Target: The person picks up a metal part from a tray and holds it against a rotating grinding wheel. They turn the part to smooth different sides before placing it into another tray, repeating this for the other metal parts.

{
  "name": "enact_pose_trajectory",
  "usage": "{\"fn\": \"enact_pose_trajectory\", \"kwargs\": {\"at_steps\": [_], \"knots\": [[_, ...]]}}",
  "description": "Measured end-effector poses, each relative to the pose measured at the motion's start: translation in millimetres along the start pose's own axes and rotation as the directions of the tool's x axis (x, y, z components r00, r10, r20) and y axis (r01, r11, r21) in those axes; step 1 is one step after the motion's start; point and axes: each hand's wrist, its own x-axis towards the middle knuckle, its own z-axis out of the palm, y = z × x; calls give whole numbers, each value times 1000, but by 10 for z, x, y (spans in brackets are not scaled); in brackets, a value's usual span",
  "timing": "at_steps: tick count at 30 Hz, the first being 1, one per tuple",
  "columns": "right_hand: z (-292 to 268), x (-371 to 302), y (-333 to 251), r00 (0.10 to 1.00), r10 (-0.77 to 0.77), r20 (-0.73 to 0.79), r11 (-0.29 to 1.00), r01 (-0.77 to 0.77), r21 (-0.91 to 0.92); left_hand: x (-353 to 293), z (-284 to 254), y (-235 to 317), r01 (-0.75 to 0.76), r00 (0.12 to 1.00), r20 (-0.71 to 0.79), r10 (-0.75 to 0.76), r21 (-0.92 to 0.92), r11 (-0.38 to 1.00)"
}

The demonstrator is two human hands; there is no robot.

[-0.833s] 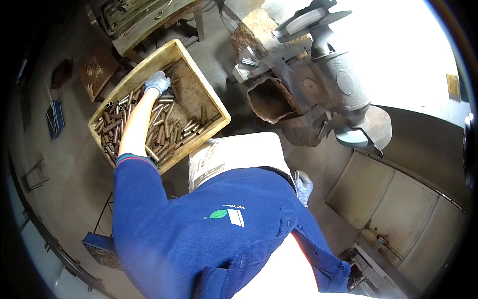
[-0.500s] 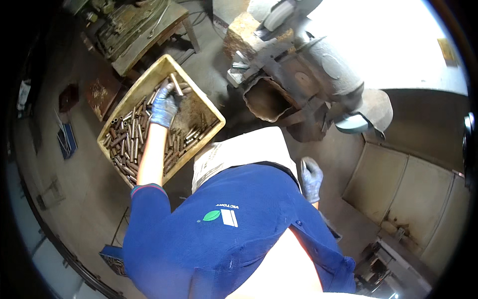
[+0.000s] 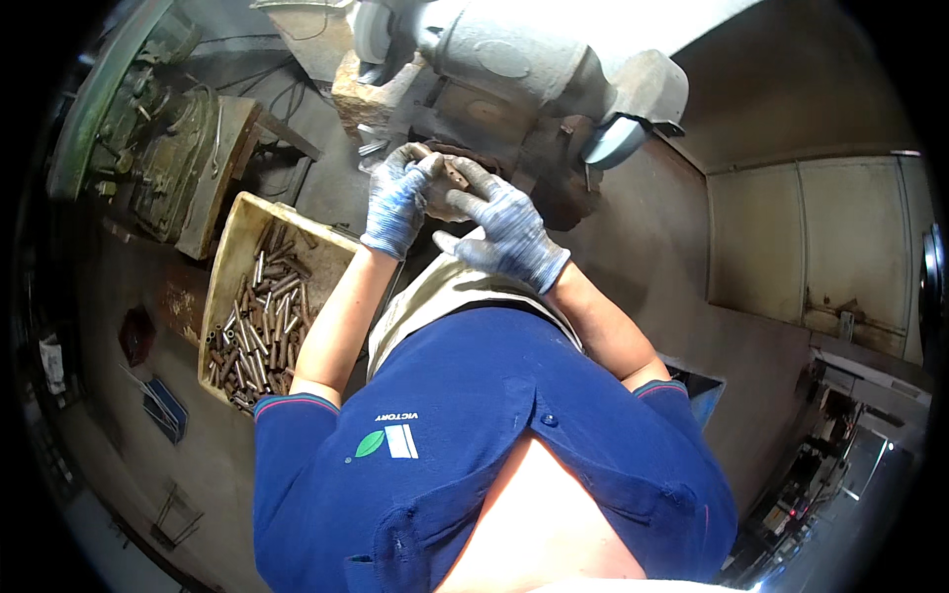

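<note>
Both my hands wear blue-grey knit gloves with dark, worn fingertips. My left hand (image 3: 400,203) is raised in front of my lap, its fingers closed around a short metal tube (image 3: 455,176), which looks brownish and is mostly hidden by the gloves. Beside it, my right hand (image 3: 509,229) has its fingers stretched apart, the thumb well away from the others. Its upper fingertips reach close to the tube; whether they touch it I cannot tell. A yellowish plastic bin (image 3: 225,287) at my left holds a heap of similar short metal tubes (image 3: 265,331), some shiny, some rusty brown.
A bench grinder (image 3: 514,54) with a grey motor body stands straight ahead. Its near wheel guard (image 3: 647,89) sticks out to the right. Small metal pieces (image 3: 373,138) lie by the grinder's left side. A worn machine table (image 3: 213,178) is at far left, pale panels (image 3: 806,247) at right.
My left hand has come out of the bin with a tube, over to the grinder's front. My right hand has risen from my side to meet it. The view has turned rightward.
</note>
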Motion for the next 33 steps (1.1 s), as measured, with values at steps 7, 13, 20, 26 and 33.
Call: {"fn": "enact_pose_trajectory", "kwargs": {"at_steps": [7,13,20,26,33], "knots": [[-112,-451,323,885,394,-250,837,-233,495,-8,233,-175,-31,996,-76,51,247,969],[-310,-688,459,864,416,-282,853,-264,450,80,389,-332,-59,998,59,37,437,898],[-490,-876,498,809,498,-313,828,-336,449,159,634,-445,-56,989,147,-1,384,922],[-508,-1042,616,787,491,-373,843,-322,431,257,739,-564,125,967,171,-189,326,937],[-503,-1135,706,733,483,-479,873,-357,333,414,839,-867,133,975,130,-178,297,946]]}}
